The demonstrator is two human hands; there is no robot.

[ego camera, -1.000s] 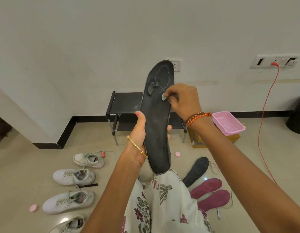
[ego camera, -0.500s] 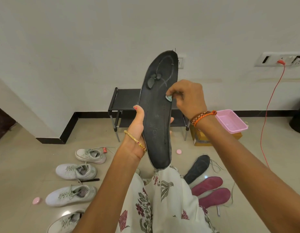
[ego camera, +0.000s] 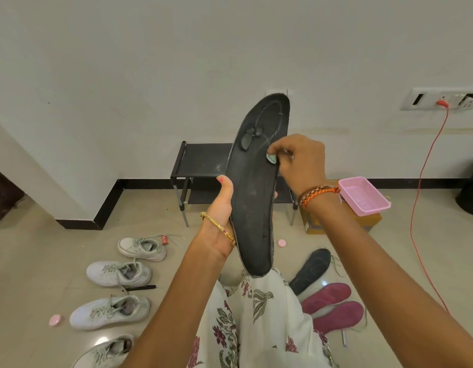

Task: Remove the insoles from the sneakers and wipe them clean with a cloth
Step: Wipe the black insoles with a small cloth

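A long black insole [ego camera: 254, 197] stands upright in front of me, its underside facing me. My left hand [ego camera: 222, 208] grips its lower left edge, thumb on the front and fingers behind. My right hand [ego camera: 299, 160] pinches a small pale green piece [ego camera: 271, 158] against the insole's right edge, near the upper half. Several white sneakers [ego camera: 118, 274] lie in a column on the floor at the left. Another black insole [ego camera: 311, 270] and two magenta insoles [ego camera: 333, 306] lie on the floor at the right.
A black metal rack [ego camera: 200, 166] stands against the wall behind the insole. A pink tray [ego camera: 362, 195] sits on a yellow box at the right. An orange cable [ego camera: 426, 197] hangs from the wall socket. Small pink lids [ego camera: 54, 320] lie on the floor.
The insole has tilted slightly with its top leaning right. My right hand has slid a little along the insole's right edge, still pinching the pale green piece.
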